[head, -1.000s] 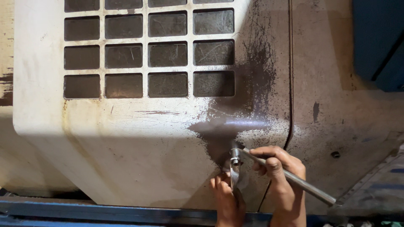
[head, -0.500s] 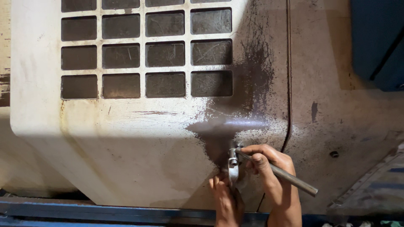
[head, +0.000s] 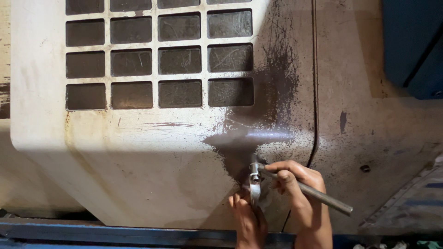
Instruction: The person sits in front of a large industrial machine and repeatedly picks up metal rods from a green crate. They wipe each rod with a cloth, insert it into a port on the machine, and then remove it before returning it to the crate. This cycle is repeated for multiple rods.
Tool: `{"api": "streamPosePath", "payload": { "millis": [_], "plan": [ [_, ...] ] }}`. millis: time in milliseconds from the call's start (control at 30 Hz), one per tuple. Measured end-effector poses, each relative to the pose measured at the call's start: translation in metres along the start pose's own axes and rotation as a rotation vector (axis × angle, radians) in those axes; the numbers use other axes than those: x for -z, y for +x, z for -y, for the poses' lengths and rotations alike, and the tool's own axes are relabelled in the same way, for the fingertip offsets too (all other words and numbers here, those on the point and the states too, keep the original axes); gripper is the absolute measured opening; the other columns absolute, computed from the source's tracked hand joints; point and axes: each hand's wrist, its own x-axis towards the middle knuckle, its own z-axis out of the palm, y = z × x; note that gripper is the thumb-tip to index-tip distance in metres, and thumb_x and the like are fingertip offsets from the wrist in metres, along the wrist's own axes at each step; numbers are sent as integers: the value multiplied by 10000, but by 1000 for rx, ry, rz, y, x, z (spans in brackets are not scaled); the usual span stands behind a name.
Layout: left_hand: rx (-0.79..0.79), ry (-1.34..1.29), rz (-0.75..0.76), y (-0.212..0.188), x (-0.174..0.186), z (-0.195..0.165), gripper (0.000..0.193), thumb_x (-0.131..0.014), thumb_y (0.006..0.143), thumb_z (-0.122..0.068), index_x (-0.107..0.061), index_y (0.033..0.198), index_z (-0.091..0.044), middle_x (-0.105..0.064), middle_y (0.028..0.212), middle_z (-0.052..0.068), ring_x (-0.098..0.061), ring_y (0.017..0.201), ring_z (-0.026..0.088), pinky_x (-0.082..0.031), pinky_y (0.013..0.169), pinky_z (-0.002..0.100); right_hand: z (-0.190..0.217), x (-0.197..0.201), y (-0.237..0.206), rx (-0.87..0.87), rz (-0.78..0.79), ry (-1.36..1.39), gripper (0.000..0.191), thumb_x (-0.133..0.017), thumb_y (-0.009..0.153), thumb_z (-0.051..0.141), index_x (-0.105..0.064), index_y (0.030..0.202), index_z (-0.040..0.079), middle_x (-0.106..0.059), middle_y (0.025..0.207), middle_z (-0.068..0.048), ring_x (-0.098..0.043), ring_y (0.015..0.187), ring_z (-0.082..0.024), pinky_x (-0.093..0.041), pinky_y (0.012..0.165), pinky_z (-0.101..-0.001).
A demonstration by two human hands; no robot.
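Now we are swinging the wrench [head: 300,188] handle lower at the bottom right of the frame, so the bolt seems to be turning. Our right hand [head: 295,182] is clenching the handle; our left hand [head: 247,216] is pinching the wrench head against the dirty white panel [head: 138,152].

Two hands are showing at the bottom edge of the panel [head: 138,152]: one left hand [head: 249,216], one right hand [head: 295,184]. One metal wrench [head: 300,186] is sitting between them. Sixteen square grille openings [head: 180,60] are showing toward the panel's top edge, one small bolt [head: 365,168] is sitting out right, and one blue rail [head: 115,230] is running below.
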Motion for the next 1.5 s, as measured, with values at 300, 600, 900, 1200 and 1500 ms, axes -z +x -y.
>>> {"api": "streamPosePath", "payload": {
  "millis": [300, 600, 900, 1200, 1500],
  "plan": [
    [40, -35, 1, -6, -6, 5, 247, -540, 880, 73, -440, 1091, -8, -526, 1027, 229, -521, 917, 394, -417, 882, 636, 1, -1, -2, 39, -35, 11, 378, -620, 974, 312, -783, 1025, -25, -709, 696, -69, -642, 626, -118, -517, 571, -258],
    [-10, 5, -54, 14, 8, -10, 352, -522, 883, 53, -478, 1227, -7, -544, 1305, 241, -500, 1213, 421, -357, 1052, 599, 6, 1, -3, -10, -34, -30, 379, -609, 977, 318, -794, 1021, -10, -698, 671, -72, -633, 609, -119, -507, 559, -268],
    [-22, 59, -65, 25, 19, -20, 503, -436, 926, 22, -439, 1429, 18, -341, 1574, 291, -280, 1478, 533, -227, 1223, 632, 2, -2, 1, 119, -27, -3, 334, -613, 998, 283, -766, 1080, -2, -709, 737, -58, -644, 648, -111, -524, 586, -252],
    [-126, 158, -91, 40, 10, -5, 657, -585, 838, 26, -418, 1466, -69, -345, 1661, 166, -238, 1564, 397, -172, 1278, 602, -10, -6, 0, 505, -470, 120, 550, -575, 1114, 503, -694, 1135, -34, -678, 826, -109, -621, 685, -140, -479, 619, -228],
    [-50, 247, 107, 33, 31, -9, 796, -609, 700, 38, -397, 1466, -9, -335, 1591, 202, -232, 1473, 412, -128, 1190, 594, -42, -1, 10, 608, -619, 327, 570, -578, 1129, 476, -633, 1027, -82, -597, 775, -150, -586, 617, -167, -462, 536, -245]
  ]
}}
